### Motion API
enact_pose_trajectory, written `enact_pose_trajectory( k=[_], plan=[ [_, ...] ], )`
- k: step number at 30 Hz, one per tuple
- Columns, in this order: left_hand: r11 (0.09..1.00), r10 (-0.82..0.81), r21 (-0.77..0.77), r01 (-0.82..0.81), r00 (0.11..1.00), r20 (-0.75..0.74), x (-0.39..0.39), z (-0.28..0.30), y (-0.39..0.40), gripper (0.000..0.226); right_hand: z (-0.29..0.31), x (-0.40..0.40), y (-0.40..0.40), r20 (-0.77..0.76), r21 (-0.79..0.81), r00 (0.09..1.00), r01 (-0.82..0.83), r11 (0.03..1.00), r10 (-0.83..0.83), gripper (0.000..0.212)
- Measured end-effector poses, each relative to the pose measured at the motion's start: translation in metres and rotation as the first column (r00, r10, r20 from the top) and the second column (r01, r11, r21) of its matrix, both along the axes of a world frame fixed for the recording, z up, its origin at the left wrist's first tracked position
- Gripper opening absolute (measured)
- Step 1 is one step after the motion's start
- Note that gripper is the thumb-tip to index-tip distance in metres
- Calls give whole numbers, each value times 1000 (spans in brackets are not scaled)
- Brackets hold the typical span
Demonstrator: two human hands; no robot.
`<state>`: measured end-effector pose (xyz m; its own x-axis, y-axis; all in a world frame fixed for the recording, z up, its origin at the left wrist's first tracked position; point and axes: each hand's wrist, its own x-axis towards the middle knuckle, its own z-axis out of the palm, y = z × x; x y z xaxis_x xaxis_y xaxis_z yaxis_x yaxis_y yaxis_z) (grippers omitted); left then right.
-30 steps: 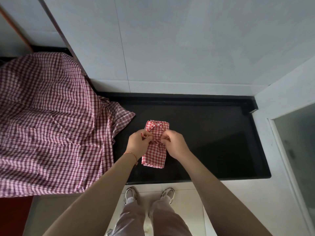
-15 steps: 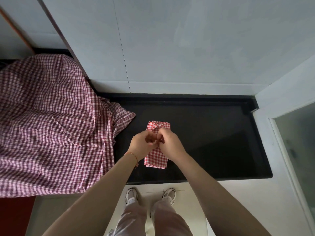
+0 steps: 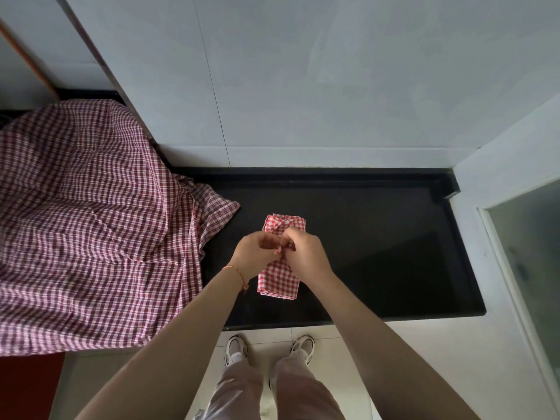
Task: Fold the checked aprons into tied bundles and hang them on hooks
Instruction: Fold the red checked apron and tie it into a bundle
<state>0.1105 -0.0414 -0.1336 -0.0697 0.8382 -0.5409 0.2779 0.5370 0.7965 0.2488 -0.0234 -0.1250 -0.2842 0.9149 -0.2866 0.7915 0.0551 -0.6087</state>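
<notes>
So the small red-checked apron bundle (image 3: 280, 262) is lying flat near the front of the black countertop (image 3: 378, 253), folded down into a narrow packet, and both hands are meeting right over its middle. The left hand (image 3: 253, 257) and right hand (image 3: 306, 256) each have fingers curled in, pinching what looks like the tie strap at the bundle's waist (hard to be sure, the knuckles cover most of it, only a little bit of strap peeks out between them). My read is this is the tying step: the folding's done and the knot is getting made or snugged. Next move probably calls for pulling the two ends apart evenly so the knot cinches without skewing the folds, leaving a loop to catch a hook. No hooks in view, so hanging is a way off. Off to the left there's a big darker checked cloth (image 3: 85, 225) heaped over something and spilling onto the counter, well apart from the bundle.
</notes>
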Motion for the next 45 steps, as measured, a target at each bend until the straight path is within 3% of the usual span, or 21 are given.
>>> enact_pose_trajectory(
  k=[3, 12, 17, 20, 22, 24, 27, 35, 39, 45],
  plan=[
    [998, 69, -14, -68, 996, 49, 0, -3, -3, 6, 1, 3, 3, 6, -38, 1000, 12, 999, -12, 7],
    [990, 130, -64, -127, 991, 45, 0, 1, -1, 10, -6, -2, -10, -43, 69, 999, -24, 997, 27, 7],
    [971, 216, -103, -215, 976, 6, 1, -4, 1, 4, -3, -5, -6, 75, 45, 995, -72, 996, 69, 11],
    [942, 314, -117, -314, 949, -23, 5, -8, 1, 23, -6, -7, -3, 130, 7, 984, -122, 993, 120, 12],
    [937, 323, -121, -327, 945, -58, 7, -8, 2, 22, -8, -7, -2, 157, -28, 980, -122, 992, 125, 14],
    [942, 306, -123, -313, 949, -72, 8, -8, 3, 16, -6, -9, -2, 240, -34, 956, -164, 986, 167, 18],
    [953, 267, -118, -278, 958, -103, 9, -5, 4, 8, -7, -10, -5, 193, -18, 968, -159, 987, 159, 26],
    [978, 210, 49, -205, 942, -262, 23, -2, -14, 16, -2, -13, -8, 225, -44, 957, -177, 983, 183, 26],
    [979, 182, 142, -144, 930, -318, 31, -1, -17, 19, 2, -16, -8, 323, 40, 923, -237, 971, 211, 34],
    [976, 55, 211, 55, 875, -481, 24, -8, -18, 12, 7, -18, 2, 239, -154, 959, -114, 982, 149, 37]
  ],
)
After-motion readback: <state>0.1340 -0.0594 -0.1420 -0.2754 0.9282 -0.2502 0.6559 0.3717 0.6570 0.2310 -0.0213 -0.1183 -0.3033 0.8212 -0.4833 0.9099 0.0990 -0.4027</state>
